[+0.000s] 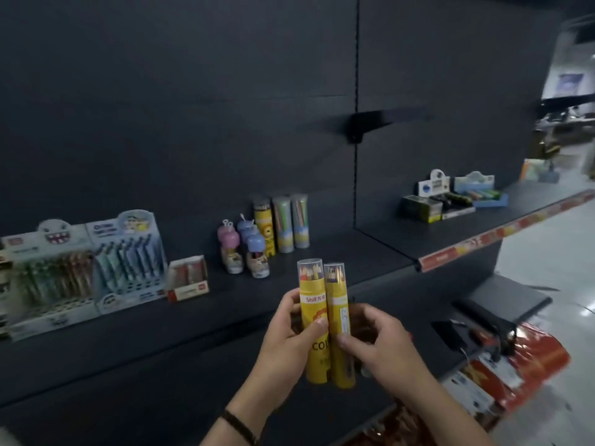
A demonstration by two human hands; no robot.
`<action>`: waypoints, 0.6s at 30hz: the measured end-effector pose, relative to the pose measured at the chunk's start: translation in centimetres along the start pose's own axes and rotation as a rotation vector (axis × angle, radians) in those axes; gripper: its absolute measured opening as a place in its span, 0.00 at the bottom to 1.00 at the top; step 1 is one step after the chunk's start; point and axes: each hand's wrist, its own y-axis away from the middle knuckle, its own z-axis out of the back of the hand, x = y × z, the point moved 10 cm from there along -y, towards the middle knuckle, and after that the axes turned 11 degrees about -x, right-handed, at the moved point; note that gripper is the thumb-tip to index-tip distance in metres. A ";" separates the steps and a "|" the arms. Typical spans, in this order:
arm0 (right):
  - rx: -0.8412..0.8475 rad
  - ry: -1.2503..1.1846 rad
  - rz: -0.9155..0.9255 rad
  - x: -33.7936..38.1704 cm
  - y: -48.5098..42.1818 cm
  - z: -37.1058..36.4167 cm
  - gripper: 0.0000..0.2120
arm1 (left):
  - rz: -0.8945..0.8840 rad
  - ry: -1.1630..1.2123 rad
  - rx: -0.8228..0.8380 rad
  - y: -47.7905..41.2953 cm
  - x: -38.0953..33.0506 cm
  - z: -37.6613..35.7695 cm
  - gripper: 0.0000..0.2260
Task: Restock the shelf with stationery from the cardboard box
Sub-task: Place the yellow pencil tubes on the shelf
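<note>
Two yellow tubes of coloured pencils stand upright side by side in front of the dark shelf (289, 284). My left hand (289, 336) grips the left tube (311, 304) with thumb across its front. My right hand (380, 342) grips the right tube (338, 300) from the right side. Both tubes have clear caps showing pencil tips. On the shelf behind stand a matching yellow tube (264, 226) and two clear-topped tubes (291, 223). The cardboard box is not in view.
Pen display boxes (83, 268) fill the shelf's left; a small red-and-white box (188, 278) and pastel bottle-shaped items (244, 249) stand mid-shelf. More display boxes (450, 197) sit on the right shelf. A bracket (357, 127) juts from the back panel. Red packaging (515, 365) lies lower right.
</note>
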 end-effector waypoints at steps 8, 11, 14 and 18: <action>0.016 0.057 0.113 0.7 -10.9 -5.2 0.13 | -0.215 -0.143 -0.277 -9.7 -1.9 4.3 0.18; -0.020 0.090 0.176 0.4 -16.1 -5.6 0.13 | -0.262 -0.151 -0.348 -14.2 -1.5 3.9 0.18; -0.046 0.121 0.183 -1.1 -21.3 -5.9 0.11 | -0.273 -0.141 -0.421 -18.8 -0.2 3.0 0.18; -0.062 0.178 0.185 -3.8 -27.2 -6.6 0.10 | -0.257 -0.183 -0.504 -24.0 2.3 2.0 0.19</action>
